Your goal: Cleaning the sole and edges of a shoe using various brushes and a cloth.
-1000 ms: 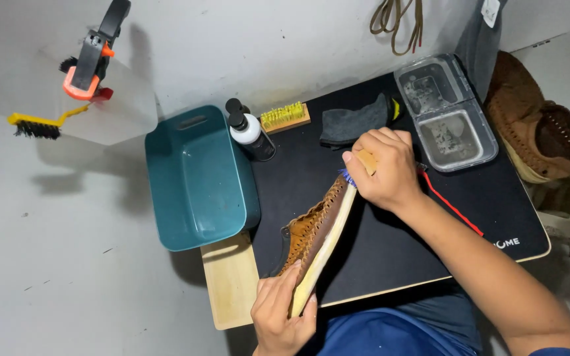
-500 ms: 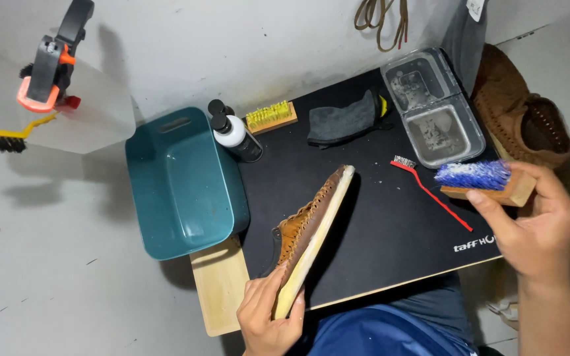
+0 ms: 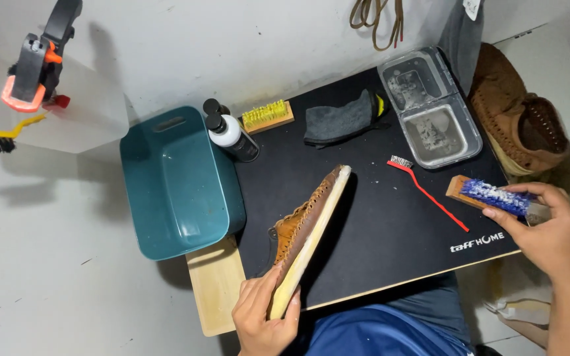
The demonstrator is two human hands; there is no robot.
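Nearby, teal tub [image 3: 179, 184], red toothbrush [image 3: 427, 191].

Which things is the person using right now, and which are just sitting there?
In use:
left hand holding the brown shoe
right hand holding the blue-bristled brush

Just lying about:
red toothbrush
yellow brush
grey cloth
pump bottle
teal basin

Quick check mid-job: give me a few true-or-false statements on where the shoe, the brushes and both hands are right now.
1. The left hand holds the shoe on its edge. True.
2. The right hand scrubs the sole with the blue brush. False: the brush is held off to the right, apart from the shoe.
3. The red brush lies on the black mat. True.
4. The shoe sits in the teal tub. False: it stands on the mat beside the tub.
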